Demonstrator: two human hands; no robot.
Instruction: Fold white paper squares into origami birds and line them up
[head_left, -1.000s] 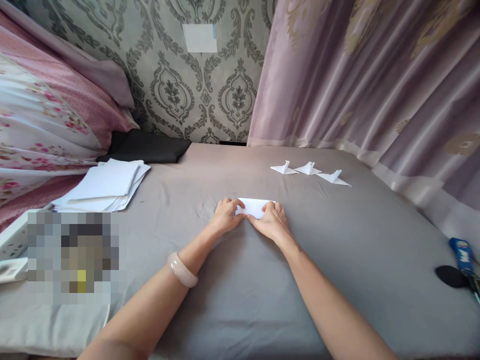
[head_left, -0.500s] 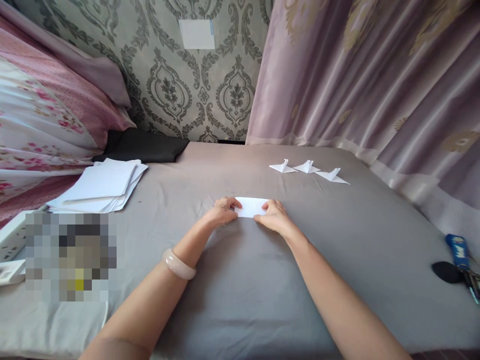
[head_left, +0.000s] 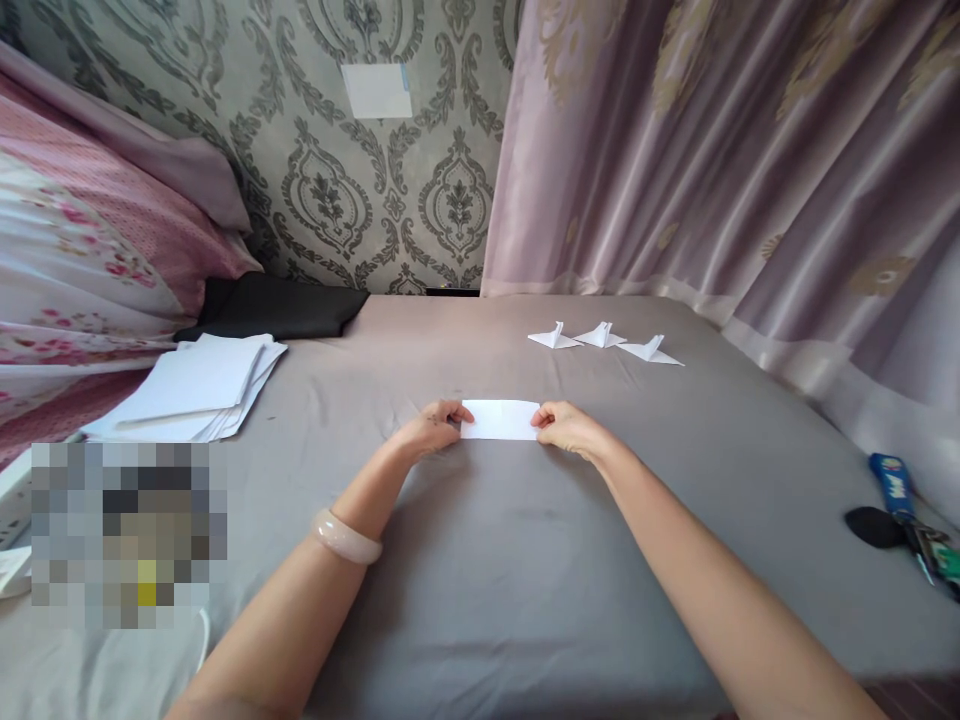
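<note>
A white folded sheet of paper [head_left: 500,420], now a wide rectangle with a faint crease near its middle, is held over the grey cloth. My left hand [head_left: 436,425] pinches its left end between thumb and fingers. At the opposite end, my right hand [head_left: 564,428] grips the paper the same way. A pale bangle [head_left: 347,538] circles my left wrist. Beyond my right hand, three folded paper birds [head_left: 601,336] stand in a row on the cloth.
To the left lies a stack of white paper [head_left: 187,385], with a folded black cloth [head_left: 281,305] behind it. A blurred-out patch [head_left: 131,535] covers something at the lower left. Keys with a blue tag [head_left: 892,485] lie at the far right. Curtains and a patterned wall border the surface.
Both hands have slid outward to the paper's ends, so more of the sheet shows between them. The view has shifted slightly.
</note>
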